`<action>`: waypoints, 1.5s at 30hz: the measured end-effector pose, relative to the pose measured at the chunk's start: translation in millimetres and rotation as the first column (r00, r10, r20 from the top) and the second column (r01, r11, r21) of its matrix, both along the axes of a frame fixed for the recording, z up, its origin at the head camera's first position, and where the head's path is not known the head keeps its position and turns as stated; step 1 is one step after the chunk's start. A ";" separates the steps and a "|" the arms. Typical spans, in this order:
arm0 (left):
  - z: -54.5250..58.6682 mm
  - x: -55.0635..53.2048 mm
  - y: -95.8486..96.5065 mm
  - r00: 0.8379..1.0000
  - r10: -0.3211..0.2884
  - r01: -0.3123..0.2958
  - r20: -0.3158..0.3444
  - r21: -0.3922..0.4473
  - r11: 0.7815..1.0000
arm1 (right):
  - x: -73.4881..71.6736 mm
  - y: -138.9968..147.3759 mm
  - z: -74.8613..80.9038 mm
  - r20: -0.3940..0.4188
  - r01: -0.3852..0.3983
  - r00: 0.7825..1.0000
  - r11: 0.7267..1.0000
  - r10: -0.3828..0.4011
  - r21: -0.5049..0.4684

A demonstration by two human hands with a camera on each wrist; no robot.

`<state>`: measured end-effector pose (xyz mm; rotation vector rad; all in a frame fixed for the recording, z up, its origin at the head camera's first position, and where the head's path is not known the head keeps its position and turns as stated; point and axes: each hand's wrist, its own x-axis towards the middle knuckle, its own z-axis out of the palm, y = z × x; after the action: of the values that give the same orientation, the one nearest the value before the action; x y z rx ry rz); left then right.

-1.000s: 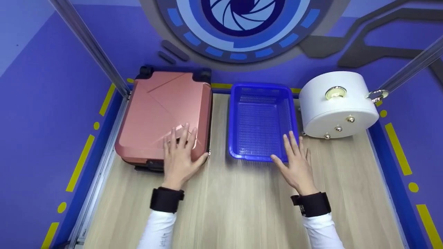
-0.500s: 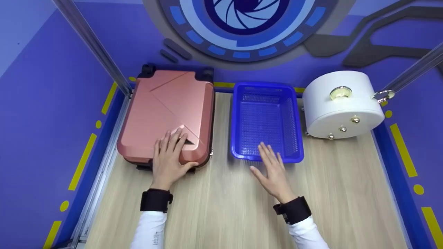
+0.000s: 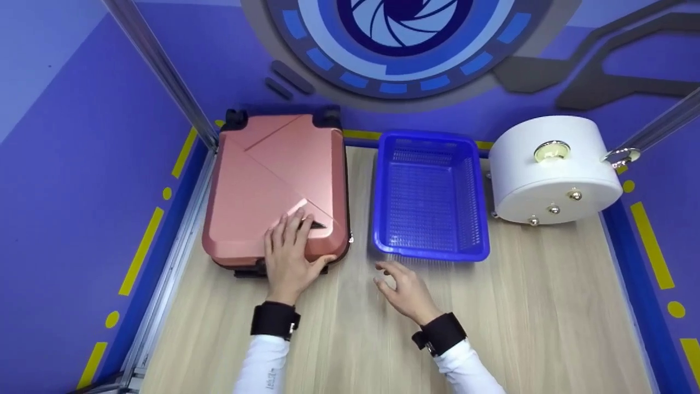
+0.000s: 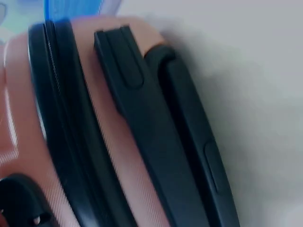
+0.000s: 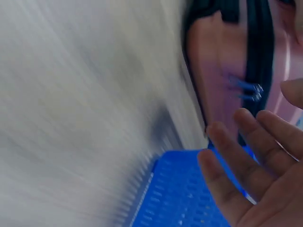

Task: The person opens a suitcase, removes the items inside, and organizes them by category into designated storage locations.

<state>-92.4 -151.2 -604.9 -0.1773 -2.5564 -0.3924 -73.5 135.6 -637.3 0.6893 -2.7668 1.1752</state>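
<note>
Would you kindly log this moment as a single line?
left hand: rests on pink suitcase | right hand: holds nothing, near blue basket | white case: right of blue basket

A: Identify the support surface.
B: Flat tabletop [image 3: 350,350], pale wood-grain finish.
A: List items resting directly on it.
B: Left: pink hard-shell suitcase [image 3: 268,180], laid flat. Centre: blue rectangular plastic mesh basket [image 3: 432,254], upright. Right: white round-sided case [image 3: 547,175] with metallic studs [image 3: 554,209].

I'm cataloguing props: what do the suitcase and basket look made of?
Suitcase: probably hard plastic with a satiny, metallic-pink finish; its rigid, creased shell catches soft highlights. Basket: most likely molded plastic, glossy blue; the perforated walls and shiny rim suggest it.
</note>
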 end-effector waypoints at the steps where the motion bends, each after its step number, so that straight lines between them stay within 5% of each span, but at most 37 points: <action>1: -0.9 0.4 6.1 1.000 0.019 -0.019 -0.008 0.005 1.000 | -0.3 -2.5 -2.1 0.030 -0.009 1.000 1.000 0.008 0.030; 5: -1.2 2.1 28.7 0.995 0.100 -0.100 -0.020 0.020 0.995 | -3.8 -14.6 -7.0 0.103 -0.050 0.994 0.991 0.037 0.126; 10: 8.9 5.1 37.2 0.990 0.137 -0.138 0.041 0.008 0.990 | -16.1 -34.9 -4.9 0.180 -0.056 0.983 0.995 0.041 0.078; 17: 27.8 10.3 7.7 0.985 0.034 -0.025 0.169 -0.059 0.998 | -34.4 -61.0 -6.7 0.240 -0.002 0.971 0.999 0.011 -0.037; 26: 31.0 19.5 -24.6 0.970 0.042 -0.049 0.239 0.024 0.999 | -37.0 -75.8 -24.7 0.171 0.132 0.980 0.978 -0.104 -0.159; 30: 26.8 18.3 -25.5 0.976 0.022 -0.028 0.217 0.021 0.999 | -35.0 -81.2 -30.0 0.172 0.242 0.963 0.948 -0.209 -0.207; 32: 25.1 17.1 -24.8 0.979 0.026 -0.030 0.204 0.018 0.999 | -34.9 -84.1 -32.0 0.250 0.311 0.936 0.912 -0.246 -0.269; 34: 24.0 16.1 -23.9 0.980 0.030 -0.033 0.197 0.016 0.999 | -35.2 -86.9 -32.7 0.394 0.401 0.884 0.840 -0.250 -0.367; 38: 23.3 15.0 -23.9 0.980 0.038 -0.042 0.194 0.018 0.999 | -37.8 -93.3 -33.6 0.666 0.607 0.729 0.598 -0.157 -0.523; 40: 22.9 14.8 -23.9 0.980 0.042 -0.046 0.196 0.016 0.999 | -38.9 -95.0 -33.4 0.732 0.677 0.670 0.506 -0.124 -0.534; 42: 22.5 15.1 -23.9 0.979 0.045 -0.049 0.197 0.016 0.999 | -40.0 -95.7 -33.5 0.763 0.716 0.637 0.452 -0.110 -0.532; 45: 22.3 15.1 -24.3 0.979 0.050 -0.055 0.196 0.021 0.998 | -42.0 -94.7 -32.0 0.786 0.729 0.616 0.416 -0.053 -0.544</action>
<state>-77.3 -175.5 -582.6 -0.0642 -2.7414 -0.4421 -115.6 40.9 -669.4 -0.6970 -1.9054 2.6377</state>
